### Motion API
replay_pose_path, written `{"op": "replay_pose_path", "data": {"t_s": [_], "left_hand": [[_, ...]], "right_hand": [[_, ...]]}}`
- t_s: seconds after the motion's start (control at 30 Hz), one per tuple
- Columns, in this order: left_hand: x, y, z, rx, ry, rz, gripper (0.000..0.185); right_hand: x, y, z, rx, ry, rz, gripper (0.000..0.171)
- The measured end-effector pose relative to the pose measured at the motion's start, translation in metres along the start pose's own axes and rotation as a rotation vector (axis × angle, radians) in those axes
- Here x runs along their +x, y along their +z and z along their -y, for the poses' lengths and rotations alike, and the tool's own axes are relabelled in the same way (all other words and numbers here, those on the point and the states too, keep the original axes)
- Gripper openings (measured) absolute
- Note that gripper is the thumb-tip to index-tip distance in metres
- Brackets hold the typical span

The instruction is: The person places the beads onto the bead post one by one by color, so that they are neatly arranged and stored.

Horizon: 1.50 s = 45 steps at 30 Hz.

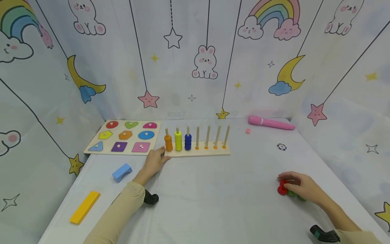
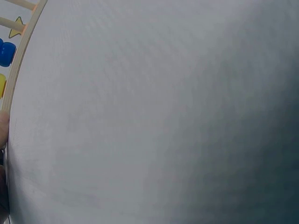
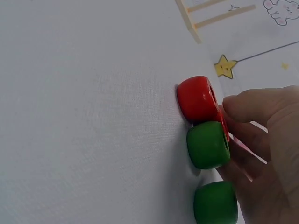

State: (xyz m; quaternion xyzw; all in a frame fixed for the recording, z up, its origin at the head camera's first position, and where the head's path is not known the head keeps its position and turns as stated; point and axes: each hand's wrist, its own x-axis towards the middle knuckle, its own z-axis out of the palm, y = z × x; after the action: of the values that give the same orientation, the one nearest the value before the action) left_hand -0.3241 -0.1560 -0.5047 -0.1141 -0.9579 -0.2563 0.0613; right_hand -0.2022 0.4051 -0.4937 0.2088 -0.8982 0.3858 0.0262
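Observation:
My left hand [image 1: 153, 161] grips the left end of a wooden peg board [image 1: 201, 153], thumb along its front edge. Orange beads [image 1: 168, 143], yellow beads [image 1: 178, 141] and blue beads [image 1: 188, 142] are stacked on its three left pegs; the others are bare. At the table's right side, my right hand [image 1: 306, 188] has thumb and fingers around a red bead that is mostly hidden. In the right wrist view, a nearer red bead [image 3: 197, 99] lies by the thumb tip. A green bead [image 3: 208, 145] touches it, and another green bead [image 3: 216, 204] sits under the palm.
A shape puzzle board [image 1: 112, 135] lies left of the peg board. Nearer are a blue arch block [image 1: 122, 172] and a yellow block [image 1: 84, 207]. At the back right lie a pink marker-shaped object [image 1: 271, 122], a tiny red piece [image 1: 248, 131] and a black-and-white disc [image 1: 281, 146].

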Motion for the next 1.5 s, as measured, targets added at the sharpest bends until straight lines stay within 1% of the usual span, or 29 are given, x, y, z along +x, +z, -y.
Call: {"op": "replay_pose_path", "data": {"t_s": [0.1, 0.2, 0.37, 0.5, 0.6, 0.7, 0.77, 0.93, 1.03, 1.13, 1.2, 1.27, 1.4, 1.5], "left_hand": [[0.0, 0.0, 0.0, -0.002, -0.005, -0.001, 0.057], [-0.001, 0.001, 0.001, -0.002, -0.002, -0.01, 0.056], [-0.001, 0.001, 0.002, -0.001, 0.001, -0.022, 0.056], [0.0, 0.002, 0.002, 0.001, 0.006, -0.018, 0.056], [-0.001, 0.001, 0.001, -0.001, 0.003, -0.011, 0.056], [-0.002, 0.001, 0.001, 0.0, -0.001, -0.01, 0.056], [-0.003, 0.0, 0.002, 0.003, -0.001, -0.013, 0.056], [-0.001, 0.002, 0.002, 0.004, -0.001, -0.017, 0.056], [-0.001, 0.003, 0.001, 0.001, -0.003, -0.021, 0.056], [-0.001, 0.003, 0.0, 0.0, -0.008, -0.022, 0.056], [-0.001, 0.003, 0.0, 0.003, -0.013, -0.019, 0.056], [-0.001, 0.002, -0.001, 0.002, -0.017, -0.016, 0.056], [-0.002, 0.001, -0.001, 0.007, -0.019, -0.019, 0.056], [-0.002, 0.002, 0.0, 0.016, -0.016, -0.019, 0.057]], "right_hand": [[-0.004, 0.001, 0.001, -0.041, -0.004, -0.019, 0.029], [-0.003, 0.003, 0.002, -0.116, -0.013, -0.053, 0.031], [0.001, 0.005, 0.002, -0.197, 0.01, -0.087, 0.033], [0.006, 0.004, 0.004, -0.22, 0.04, -0.131, 0.032], [0.019, 0.007, 0.01, -0.194, 0.004, -0.183, 0.033], [0.043, 0.017, 0.026, -0.134, -0.069, -0.21, 0.036], [0.061, 0.026, 0.046, -0.088, -0.112, -0.202, 0.037], [0.112, 0.047, 0.106, -0.007, -0.196, -0.184, 0.038], [0.143, 0.06, 0.129, 0.04, -0.256, -0.191, 0.038], [0.175, 0.075, 0.136, 0.085, -0.312, -0.202, 0.039], [0.196, 0.084, 0.138, 0.083, -0.338, -0.208, 0.038], [0.215, 0.091, 0.141, 0.088, -0.344, -0.205, 0.038], [0.244, 0.1, 0.157, 0.087, -0.342, -0.189, 0.037], [0.259, 0.106, 0.167, 0.073, -0.344, -0.183, 0.036]]}}
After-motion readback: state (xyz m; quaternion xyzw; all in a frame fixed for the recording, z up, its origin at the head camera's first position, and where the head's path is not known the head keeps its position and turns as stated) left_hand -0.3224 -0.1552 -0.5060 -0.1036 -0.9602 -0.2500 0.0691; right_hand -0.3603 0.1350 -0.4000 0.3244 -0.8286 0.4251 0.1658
